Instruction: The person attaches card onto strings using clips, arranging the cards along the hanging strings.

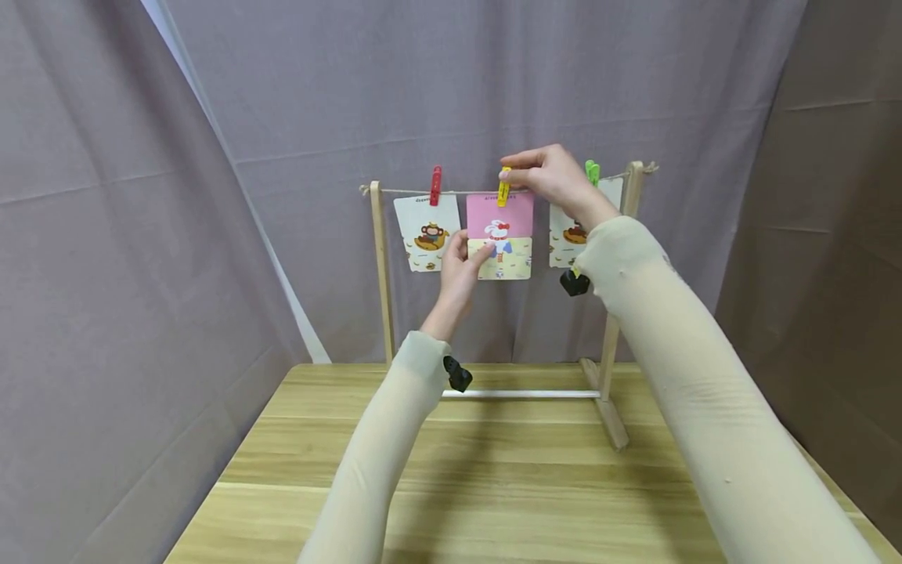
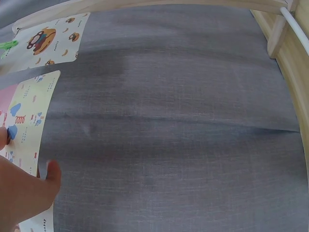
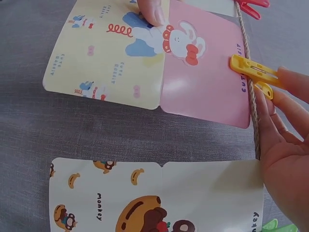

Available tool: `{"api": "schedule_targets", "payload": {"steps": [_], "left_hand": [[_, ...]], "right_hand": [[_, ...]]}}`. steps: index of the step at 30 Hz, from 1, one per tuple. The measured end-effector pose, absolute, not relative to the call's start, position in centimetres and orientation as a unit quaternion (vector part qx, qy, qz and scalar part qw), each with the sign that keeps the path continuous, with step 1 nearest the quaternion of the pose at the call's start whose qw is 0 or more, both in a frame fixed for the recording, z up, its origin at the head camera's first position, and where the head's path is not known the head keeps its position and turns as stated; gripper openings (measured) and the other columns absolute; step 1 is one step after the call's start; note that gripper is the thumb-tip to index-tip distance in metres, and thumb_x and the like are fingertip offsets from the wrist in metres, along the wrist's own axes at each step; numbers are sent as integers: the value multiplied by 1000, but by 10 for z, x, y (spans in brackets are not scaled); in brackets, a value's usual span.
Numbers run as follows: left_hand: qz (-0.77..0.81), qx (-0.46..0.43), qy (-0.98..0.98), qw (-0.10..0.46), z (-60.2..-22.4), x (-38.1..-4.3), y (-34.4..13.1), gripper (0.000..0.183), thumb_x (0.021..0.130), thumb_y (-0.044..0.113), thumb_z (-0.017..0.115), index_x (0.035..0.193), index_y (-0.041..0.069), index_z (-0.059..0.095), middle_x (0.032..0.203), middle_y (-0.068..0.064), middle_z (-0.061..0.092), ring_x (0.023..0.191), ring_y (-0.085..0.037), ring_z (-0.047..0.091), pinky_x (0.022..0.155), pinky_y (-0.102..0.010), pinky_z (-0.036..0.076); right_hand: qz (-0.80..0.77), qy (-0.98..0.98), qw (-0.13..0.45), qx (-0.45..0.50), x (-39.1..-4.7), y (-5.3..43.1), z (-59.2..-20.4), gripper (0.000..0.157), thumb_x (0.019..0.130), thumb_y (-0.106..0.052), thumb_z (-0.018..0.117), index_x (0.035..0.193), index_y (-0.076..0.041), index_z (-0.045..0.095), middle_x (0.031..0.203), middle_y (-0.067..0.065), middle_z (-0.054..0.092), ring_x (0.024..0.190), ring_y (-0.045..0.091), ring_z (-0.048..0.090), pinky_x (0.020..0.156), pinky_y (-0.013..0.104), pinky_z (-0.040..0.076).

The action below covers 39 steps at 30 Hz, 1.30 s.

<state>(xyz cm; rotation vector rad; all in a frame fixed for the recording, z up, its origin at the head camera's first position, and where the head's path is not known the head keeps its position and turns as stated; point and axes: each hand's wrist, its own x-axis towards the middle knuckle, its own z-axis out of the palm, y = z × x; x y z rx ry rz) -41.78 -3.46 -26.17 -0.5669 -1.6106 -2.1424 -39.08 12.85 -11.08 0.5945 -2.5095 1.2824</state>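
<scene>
A pink and yellow rabbit card (image 1: pixel 517 219) hangs at the middle of a twine line, its top edge at the string. My right hand (image 1: pixel 564 180) pinches a yellow clothespin (image 3: pixel 256 70) by its handle ends; the clothespin's nose lies over the card's pink top and the twine (image 3: pixel 253 106). With thumb in front, my left hand (image 1: pixel 461 262) pinches the rabbit card near its left side, below the middle. To the left, a white monkey card (image 1: pixel 430 239) hangs from a red clothespin (image 1: pixel 435 186). A second monkey card (image 3: pixel 111 193) hangs right, by a green clothespin (image 1: pixel 592 171).
The twine runs between two wooden posts (image 1: pixel 383 274) of a stand on the wooden table (image 1: pixel 493 486). A white rod (image 1: pixel 521 394) joins the posts low down, and a wooden foot (image 1: pixel 611 423) juts forward at right. Grey curtain (image 1: pixel 338 94) hangs behind.
</scene>
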Motion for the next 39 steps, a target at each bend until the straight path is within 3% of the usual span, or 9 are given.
{"api": "schedule_targets", "payload": {"steps": [10, 17, 26, 39], "left_hand": [[-763, -207, -583, 186, -266, -415, -40, 25, 94, 7, 70, 116, 3, 59, 105, -11, 70, 86, -13, 67, 77, -27, 56], [-765, -220, -576, 187, -270, -417, -42, 26, 93, 4, 71, 115, 0, 59, 100, -8, 70, 84, -12, 66, 75, -25, 54], [-764, -215, -582, 176, -278, -417, -47, 32, 93, 3, 70, 122, -2, 58, 117, -18, 69, 92, -13, 63, 80, -24, 52], [-780, -193, -573, 160, -299, -418, -55, 22, 91, -3, 69, 110, 1, 60, 92, -3, 68, 83, -12, 63, 91, -43, 55]], "right_hand": [[453, -854, 158, 203, -391, 127, -119, 53, 95, -39, 69, 142, -15, 59, 142, 3, 60, 121, 19, 56, 100, 35, 47], [473, -829, 206, 214, -390, 129, -125, 46, 95, -31, 71, 136, -11, 64, 132, 6, 66, 119, 17, 62, 100, 32, 48], [497, -793, 286, 204, -386, 140, -136, 33, 97, -26, 69, 127, -11, 70, 125, 4, 70, 108, 10, 65, 96, 27, 51], [518, -756, 337, 217, -384, 152, -180, 23, 99, -17, 65, 116, -5, 75, 107, 5, 73, 88, 3, 66, 71, 17, 49]]}}
